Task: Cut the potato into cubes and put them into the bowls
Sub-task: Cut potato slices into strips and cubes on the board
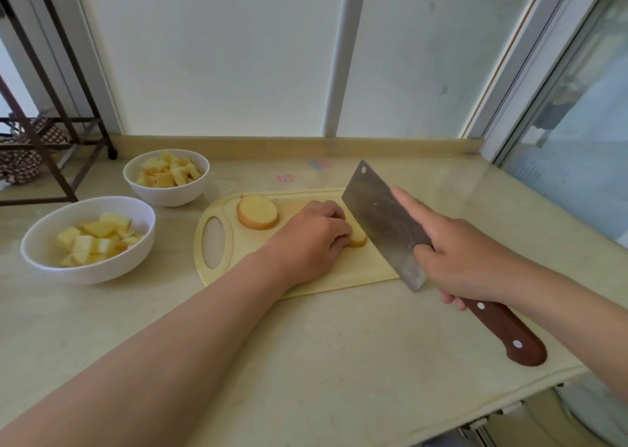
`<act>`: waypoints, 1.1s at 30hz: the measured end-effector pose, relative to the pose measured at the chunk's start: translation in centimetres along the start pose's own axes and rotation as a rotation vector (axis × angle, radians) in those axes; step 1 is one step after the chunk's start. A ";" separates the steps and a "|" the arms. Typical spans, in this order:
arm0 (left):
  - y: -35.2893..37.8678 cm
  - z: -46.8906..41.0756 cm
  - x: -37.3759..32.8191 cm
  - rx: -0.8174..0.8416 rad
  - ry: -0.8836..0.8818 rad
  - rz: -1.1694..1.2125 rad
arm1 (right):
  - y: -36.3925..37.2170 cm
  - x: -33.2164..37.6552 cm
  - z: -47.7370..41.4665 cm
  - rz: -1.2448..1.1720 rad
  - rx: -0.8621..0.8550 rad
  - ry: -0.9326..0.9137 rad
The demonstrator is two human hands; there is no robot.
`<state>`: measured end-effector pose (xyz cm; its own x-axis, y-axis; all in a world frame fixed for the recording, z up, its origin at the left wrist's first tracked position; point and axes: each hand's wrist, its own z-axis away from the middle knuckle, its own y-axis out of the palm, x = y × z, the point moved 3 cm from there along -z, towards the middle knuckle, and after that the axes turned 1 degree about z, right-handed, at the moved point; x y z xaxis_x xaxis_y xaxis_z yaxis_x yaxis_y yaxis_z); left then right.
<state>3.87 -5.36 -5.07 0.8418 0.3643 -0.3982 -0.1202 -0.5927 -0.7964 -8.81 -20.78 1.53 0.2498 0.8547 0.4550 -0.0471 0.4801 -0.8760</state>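
A: Where does the danger sit for this person?

B: The right hand (pixel 465 259) wraps the handle of the cleaver (pixel 384 218), forefinger stretched along the blade's flat; the left hand (pixel 306 239) curls its fingers over a potato slice (pixel 358 239) on the cutting board (pixel 356 269), knuckles just beside the steel; a drifting blade could nick them, or the slice could skid out.

A: And the potato?

B: Pale yellow flesh, thin tan skin at the rim; a second round slice (pixel 257 212) lies flat further back; beyond, the near bowl (pixel 88 275) and the far bowl (pixel 170 196) both hold cubes.
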 end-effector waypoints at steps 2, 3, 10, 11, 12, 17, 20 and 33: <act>0.0 0.0 0.1 -0.017 0.010 0.001 | -0.1 0.1 0.1 0.028 0.015 -0.003; 0.1 0.0 0.1 -0.021 0.013 0.002 | -0.1 0.2 0.2 0.045 0.018 -0.002; 0.3 -0.3 0.1 -0.046 0.058 -0.005 | -0.4 3.4 -4.7 0.137 0.058 0.032; 0.2 -0.2 0.1 -0.048 0.065 -0.007 | -0.4 4.0 -5.8 0.129 0.051 0.030; 0.2 -0.1 0.0 -0.049 0.071 -0.009 | -0.5 4.3 -6.7 0.117 0.045 0.032; 0.0 0.1 0.0 -0.072 0.060 -0.028 | -0.3 3.1 -6.2 -0.043 -0.037 0.029; 0.0 0.2 0.1 -0.076 0.048 -0.025 | 0.2 1.7 -3.9 -0.129 -0.124 -0.006; 0.0 0.1 0.4 -0.063 0.004 0.000 | 0.3 1.2 -0.9 -0.044 -0.029 -0.029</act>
<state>4.14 -5.14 -5.31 0.8440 0.3612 -0.3964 -0.0872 -0.6369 -0.7660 -7.67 -19.79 1.70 0.2224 0.8383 0.4978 -0.0082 0.5121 -0.8589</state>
